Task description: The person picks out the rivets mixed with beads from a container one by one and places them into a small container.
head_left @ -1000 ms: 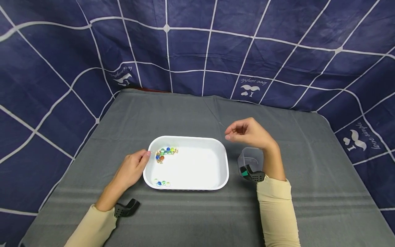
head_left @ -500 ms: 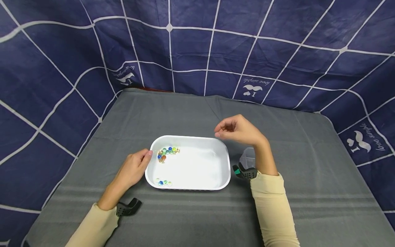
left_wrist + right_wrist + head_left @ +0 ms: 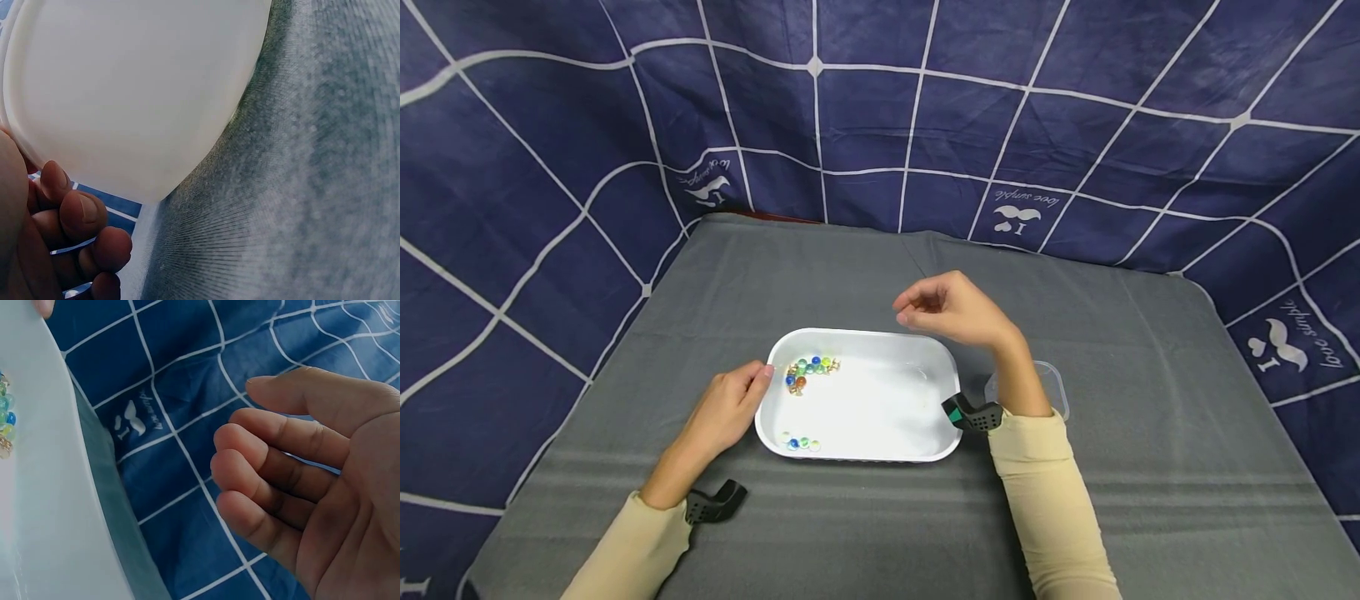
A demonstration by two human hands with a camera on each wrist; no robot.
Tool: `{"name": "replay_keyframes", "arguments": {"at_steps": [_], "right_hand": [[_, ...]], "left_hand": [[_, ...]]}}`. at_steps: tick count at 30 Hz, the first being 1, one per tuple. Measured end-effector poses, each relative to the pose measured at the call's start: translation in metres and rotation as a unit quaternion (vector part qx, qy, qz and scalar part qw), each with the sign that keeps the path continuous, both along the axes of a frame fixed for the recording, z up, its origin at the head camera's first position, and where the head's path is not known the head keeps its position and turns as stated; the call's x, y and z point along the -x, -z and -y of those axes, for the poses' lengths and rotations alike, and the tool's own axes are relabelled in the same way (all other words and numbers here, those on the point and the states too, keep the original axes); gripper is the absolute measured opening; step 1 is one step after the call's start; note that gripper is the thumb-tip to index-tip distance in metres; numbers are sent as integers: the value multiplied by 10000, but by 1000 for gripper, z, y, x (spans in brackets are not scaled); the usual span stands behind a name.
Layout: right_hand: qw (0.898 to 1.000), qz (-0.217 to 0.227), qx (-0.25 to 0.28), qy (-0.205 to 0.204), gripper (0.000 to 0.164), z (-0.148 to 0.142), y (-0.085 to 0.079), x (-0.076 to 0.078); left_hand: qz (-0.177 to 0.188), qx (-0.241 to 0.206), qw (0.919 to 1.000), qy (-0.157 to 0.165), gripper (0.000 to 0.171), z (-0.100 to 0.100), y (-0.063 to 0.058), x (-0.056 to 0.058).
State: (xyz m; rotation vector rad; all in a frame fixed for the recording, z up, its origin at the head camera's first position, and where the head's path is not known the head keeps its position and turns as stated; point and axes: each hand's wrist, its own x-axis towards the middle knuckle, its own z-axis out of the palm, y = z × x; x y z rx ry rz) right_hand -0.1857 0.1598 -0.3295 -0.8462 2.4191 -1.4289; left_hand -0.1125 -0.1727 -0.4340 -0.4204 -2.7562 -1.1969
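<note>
My left hand [image 3: 726, 410] grips the left rim of a white rectangular tray [image 3: 872, 408], its thumb over the edge. Against the tray's outer wall [image 3: 144, 94], the left wrist view shows those fingers curled. Glass marbles [image 3: 816, 362] in blue, green, yellow and orange lie in the tray's upper left, mixed with small gold-coloured pieces [image 3: 835, 365]. Several more marbles [image 3: 805, 442] sit at the lower left. Above the tray's far right edge hovers my right hand [image 3: 958, 310]. In the right wrist view its fingers [image 3: 240, 472] are loosely bent around nothing.
Right of the tray stands a clear plastic container [image 3: 1054, 385], partly hidden by my right forearm. Grey cloth [image 3: 865, 525] covers the table, and a blue curtain with white lines [image 3: 865, 108] hangs behind it.
My right hand has moved left, from near the clear container to above the tray's far edge. The left hand keeps its grip on the tray, and the marbles lie as before.
</note>
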Motion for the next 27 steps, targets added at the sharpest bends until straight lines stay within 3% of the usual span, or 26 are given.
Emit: {"name": "replay_keyframes", "arguments": {"at_steps": [8,27], "right_hand": [[9999,-113,28,-23,13,13,5,5],[9995,154,169,-195,15,47,20,13]], "left_hand": [[-17,52,10000,24,32,1,3,1],[45,65,10000,0,33,1,3,1]]}}
